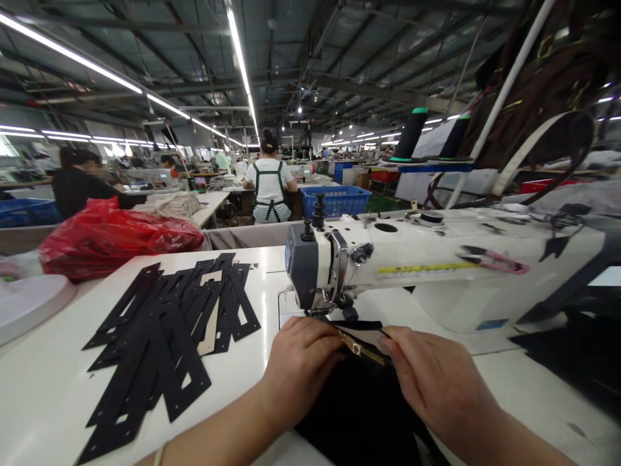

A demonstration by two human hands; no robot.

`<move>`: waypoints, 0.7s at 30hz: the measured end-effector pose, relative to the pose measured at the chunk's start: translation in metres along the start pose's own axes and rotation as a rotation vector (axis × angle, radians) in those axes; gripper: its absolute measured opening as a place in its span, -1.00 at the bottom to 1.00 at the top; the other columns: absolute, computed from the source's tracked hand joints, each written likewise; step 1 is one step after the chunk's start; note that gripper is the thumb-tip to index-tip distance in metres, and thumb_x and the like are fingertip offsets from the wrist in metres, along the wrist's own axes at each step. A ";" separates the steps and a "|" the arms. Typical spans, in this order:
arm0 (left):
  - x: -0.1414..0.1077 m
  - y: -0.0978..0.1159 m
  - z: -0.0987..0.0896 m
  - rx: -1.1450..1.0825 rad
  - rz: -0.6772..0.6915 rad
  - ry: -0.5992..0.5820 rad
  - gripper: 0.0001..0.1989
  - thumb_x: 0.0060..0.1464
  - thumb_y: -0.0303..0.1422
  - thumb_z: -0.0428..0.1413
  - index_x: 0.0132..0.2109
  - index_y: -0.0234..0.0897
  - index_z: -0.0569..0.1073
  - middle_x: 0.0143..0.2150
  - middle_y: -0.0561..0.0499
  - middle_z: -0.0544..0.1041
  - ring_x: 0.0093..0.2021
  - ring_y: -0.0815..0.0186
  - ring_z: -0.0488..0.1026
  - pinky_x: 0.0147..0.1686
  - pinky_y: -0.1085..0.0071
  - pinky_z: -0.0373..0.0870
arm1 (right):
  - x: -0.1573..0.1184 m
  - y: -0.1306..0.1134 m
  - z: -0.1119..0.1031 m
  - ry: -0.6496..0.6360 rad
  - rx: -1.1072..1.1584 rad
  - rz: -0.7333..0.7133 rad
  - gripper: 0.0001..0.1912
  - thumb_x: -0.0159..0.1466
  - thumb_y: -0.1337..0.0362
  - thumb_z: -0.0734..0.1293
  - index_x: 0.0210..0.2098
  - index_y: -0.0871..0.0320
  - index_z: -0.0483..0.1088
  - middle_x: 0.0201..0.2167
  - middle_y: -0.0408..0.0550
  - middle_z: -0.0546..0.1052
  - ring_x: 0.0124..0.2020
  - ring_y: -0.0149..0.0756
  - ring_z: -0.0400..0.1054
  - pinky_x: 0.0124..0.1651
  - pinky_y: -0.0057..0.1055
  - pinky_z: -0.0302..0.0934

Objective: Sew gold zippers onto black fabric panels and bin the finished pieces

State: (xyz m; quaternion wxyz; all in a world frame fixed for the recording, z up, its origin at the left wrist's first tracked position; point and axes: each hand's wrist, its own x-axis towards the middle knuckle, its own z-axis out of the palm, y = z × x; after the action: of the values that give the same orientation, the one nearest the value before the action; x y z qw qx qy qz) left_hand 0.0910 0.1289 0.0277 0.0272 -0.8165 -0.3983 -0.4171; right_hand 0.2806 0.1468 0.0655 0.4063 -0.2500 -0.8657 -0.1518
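A black fabric piece (356,414) with a gold metal zipper (369,353) lies at the needle end of a white sewing machine (427,249). My left hand (303,366) is closed on the fabric just in front of the presser foot, its fingers bent over the zipper's left end. On the other side, my right hand (439,375) pinches the fabric's edge between thumb and fingers. The zipper runs between both hands, and its slider shows near my left fingertips. My left fingers partly cover the needle area, and the undersides of both hands are hidden.
Black slotted strips (160,343) lie in a loose pile on the white table at left. Behind them sits a red plastic bag (119,236). Pink-handled snips (495,260) rest on the machine arm. Thread cones (412,136) stand behind; a co-worker (269,181) sits ahead.
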 end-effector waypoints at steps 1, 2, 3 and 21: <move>0.001 0.000 0.000 0.007 0.020 0.005 -0.89 0.14 -0.45 0.04 -0.19 -0.26 0.44 -0.26 -0.03 0.53 -0.26 0.29 0.45 -0.25 0.32 0.36 | 0.001 0.000 -0.001 0.002 -0.006 -0.005 -0.78 0.35 0.40 0.05 -0.38 0.18 0.22 -0.65 -0.16 0.36 -0.66 -0.43 0.24 -0.56 -0.46 0.07; 0.002 0.001 -0.001 0.006 0.035 0.007 -0.88 0.15 -0.47 0.03 -0.20 -0.26 0.44 -0.26 -0.02 0.53 -0.26 0.30 0.45 -0.25 0.33 0.35 | 0.002 0.000 -0.002 0.006 -0.014 -0.018 -0.79 0.35 0.41 0.06 -0.39 0.17 0.22 -0.64 -0.15 0.37 -0.65 -0.42 0.25 -0.54 -0.45 0.08; 0.003 0.001 -0.003 0.000 0.044 0.003 -0.88 0.15 -0.48 0.02 -0.20 -0.26 0.44 -0.26 -0.01 0.53 -0.26 0.31 0.45 -0.25 0.34 0.35 | 0.003 0.000 -0.003 0.012 -0.025 -0.035 -0.79 0.34 0.42 0.07 -0.40 0.17 0.22 -0.62 -0.13 0.39 -0.63 -0.41 0.26 -0.53 -0.44 0.08; -0.003 0.007 -0.013 -0.115 0.066 0.059 -0.80 0.14 -0.52 0.02 -0.09 -0.26 0.34 -0.20 -0.03 0.50 -0.19 0.27 0.40 -0.17 0.30 0.28 | 0.006 -0.008 -0.004 0.001 -0.042 -0.079 -0.75 0.35 0.43 0.06 -0.41 0.17 0.24 -0.64 -0.17 0.31 -0.62 -0.39 0.19 -0.47 -0.41 -0.02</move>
State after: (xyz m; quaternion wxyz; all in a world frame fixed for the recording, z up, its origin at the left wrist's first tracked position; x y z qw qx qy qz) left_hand 0.0864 0.1179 0.0361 0.0057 -0.8167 -0.3458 -0.4619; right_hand 0.2751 0.1404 0.0719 0.3954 -0.2241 -0.8712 -0.1858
